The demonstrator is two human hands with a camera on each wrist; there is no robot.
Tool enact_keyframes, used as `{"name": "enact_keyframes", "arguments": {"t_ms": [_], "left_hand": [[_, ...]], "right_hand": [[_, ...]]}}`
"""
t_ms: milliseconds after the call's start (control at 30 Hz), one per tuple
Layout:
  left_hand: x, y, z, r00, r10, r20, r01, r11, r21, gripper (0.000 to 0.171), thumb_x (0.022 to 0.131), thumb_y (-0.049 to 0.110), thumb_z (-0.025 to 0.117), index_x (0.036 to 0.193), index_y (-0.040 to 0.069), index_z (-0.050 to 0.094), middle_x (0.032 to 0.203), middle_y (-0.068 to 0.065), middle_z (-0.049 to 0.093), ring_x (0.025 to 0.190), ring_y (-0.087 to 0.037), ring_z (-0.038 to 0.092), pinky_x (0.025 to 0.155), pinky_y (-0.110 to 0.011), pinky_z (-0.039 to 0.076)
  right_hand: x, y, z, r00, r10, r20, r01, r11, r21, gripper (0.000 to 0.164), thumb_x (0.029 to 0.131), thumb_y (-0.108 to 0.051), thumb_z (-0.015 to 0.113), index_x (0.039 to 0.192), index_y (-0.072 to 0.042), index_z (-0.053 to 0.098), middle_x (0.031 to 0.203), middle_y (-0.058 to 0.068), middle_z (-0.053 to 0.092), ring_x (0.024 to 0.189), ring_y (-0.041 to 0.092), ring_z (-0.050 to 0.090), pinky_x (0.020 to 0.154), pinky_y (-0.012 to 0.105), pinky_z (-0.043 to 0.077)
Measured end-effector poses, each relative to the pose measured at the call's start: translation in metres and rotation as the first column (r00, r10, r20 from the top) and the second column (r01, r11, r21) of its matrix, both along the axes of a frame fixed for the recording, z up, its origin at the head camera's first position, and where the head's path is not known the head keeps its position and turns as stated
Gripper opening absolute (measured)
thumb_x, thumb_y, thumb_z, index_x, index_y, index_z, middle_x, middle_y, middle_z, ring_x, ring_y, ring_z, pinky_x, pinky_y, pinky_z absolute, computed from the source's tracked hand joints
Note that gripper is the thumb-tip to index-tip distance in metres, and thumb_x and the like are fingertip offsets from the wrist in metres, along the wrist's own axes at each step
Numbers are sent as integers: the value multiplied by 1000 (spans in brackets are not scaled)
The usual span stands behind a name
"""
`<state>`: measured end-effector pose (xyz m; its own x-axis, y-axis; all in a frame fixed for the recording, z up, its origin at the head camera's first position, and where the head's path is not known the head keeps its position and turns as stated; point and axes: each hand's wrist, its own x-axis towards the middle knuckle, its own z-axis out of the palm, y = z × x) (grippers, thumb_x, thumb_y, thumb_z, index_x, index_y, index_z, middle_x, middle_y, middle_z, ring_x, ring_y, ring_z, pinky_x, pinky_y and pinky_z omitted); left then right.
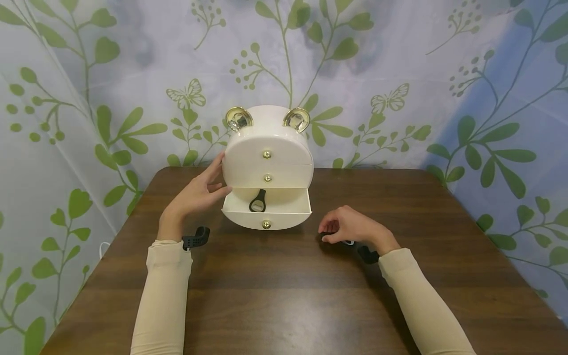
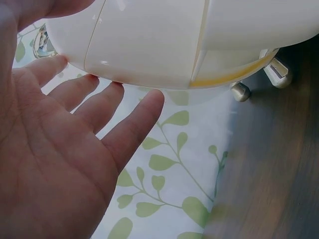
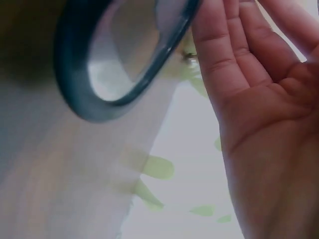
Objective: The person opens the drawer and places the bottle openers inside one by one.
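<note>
A white drawer box (image 1: 248,170) with gold bear ears stands on the table, its bottom drawer (image 1: 288,220) pulled out. Inside that drawer lies a black item with a round end (image 1: 257,203), like a small magnifying glass. My left hand (image 1: 195,197) rests against the box's left side, fingers spread; in the left wrist view its fingertips (image 2: 157,99) are right at the curved white wall. To the right of the drawer, my right hand (image 1: 355,227) holds a black-rimmed magnifying glass (image 3: 82,94) low over the table. Its handle is mostly hidden by the fingers.
The brown wooden table (image 1: 275,296) reaches back to a leaf-patterned curtain (image 1: 390,59) close behind the box. Two closed drawers with gold knobs (image 1: 266,154) sit above the pulled-out one. Each wrist carries a black strap mount (image 1: 196,238).
</note>
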<state>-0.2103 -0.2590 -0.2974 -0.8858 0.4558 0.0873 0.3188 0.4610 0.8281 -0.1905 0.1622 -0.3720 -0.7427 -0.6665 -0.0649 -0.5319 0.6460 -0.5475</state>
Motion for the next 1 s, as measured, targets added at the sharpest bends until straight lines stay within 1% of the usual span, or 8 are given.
{"name": "enact_keyframes", "arguments": {"t_ms": [133, 267, 333, 500, 567, 667, 833, 1000], "left_hand": [[-5, -2, -7, 1000, -1, -14, 1, 1000, 4, 86, 94, 34, 62, 151, 48, 0, 160, 13, 10, 134, -34, 44, 106, -50, 40], [-6, -2, -8, 1000, -10, -15, 10, 1000, 20, 86, 94, 31, 63, 150, 49, 1, 160, 14, 9, 135, -34, 42, 107, -49, 39], [-7, -2, -8, 1000, -13, -18, 14, 999, 29, 86, 94, 29, 63, 151, 47, 1, 160, 16, 8, 139, -31, 38, 108, -48, 38], [4, 2, 7, 999, -32, -4, 32, 999, 41, 87, 95, 21, 61, 155, 35, 0, 162, 11, 4, 144, -30, 28, 111, -49, 34], [7, 4, 14, 999, -37, 3, 37, 998, 42, 87, 95, 18, 61, 156, 29, 0, 163, 6, 3, 143, -34, 29, 111, -50, 33], [6, 3, 16, 999, -40, 1, 40, 998, 47, 87, 95, 17, 61, 156, 26, 0, 163, 4, 3, 144, -33, 28, 111, -51, 32], [5, 3, 19, 999, -33, -19, 33, 999, 13, 85, 96, 18, 60, 157, 23, 1, 163, 0, 5, 143, -33, 30, 111, -51, 34], [1, 0, 19, 999, -33, -6, 33, 999, 13, 85, 96, 20, 61, 156, 27, 1, 163, 1, 5, 139, -36, 36, 110, -51, 34]], "right_hand": [[2, -6, 12, 999, -15, -33, 14, 999, -31, 12, 82, -33, 76, 92, -28, 71, 82, -18, 67, 74, 3, 62, 68, 24, 54], [6, -12, 27, 997, -12, -78, 7, 997, -74, 12, 83, -32, 75, 93, -30, 70, 86, -19, 66, 77, 2, 62, 72, 25, 54], [7, -15, 34, 996, -11, -94, 2, 995, -95, 12, 83, -32, 75, 93, -32, 70, 88, -19, 66, 79, 2, 62, 74, 26, 54], [9, -20, 46, 991, -15, -135, -4, 990, -143, 16, 83, -29, 75, 95, -36, 68, 92, -18, 67, 83, 0, 63, 76, 28, 55], [8, -22, 51, 989, -27, -148, 2, 986, -169, 15, 83, -27, 76, 95, -33, 69, 92, -17, 68, 82, 0, 63, 76, 29, 55], [7, -26, 58, 983, -44, -178, 6, 978, -207, 14, 82, -25, 76, 96, -27, 71, 91, -16, 67, 81, 2, 62, 74, 28, 55], [4, -38, 68, 963, -77, -259, 11, 969, -248, 14, 82, -25, 75, 95, -23, 71, 90, -12, 68, 82, 8, 62, 74, 27, 53], [1, -51, 77, 932, -145, -333, 43, 954, -295, 14, 82, -28, 76, 95, -25, 70, 90, -13, 67, 83, 5, 60, 75, 27, 53]]}}
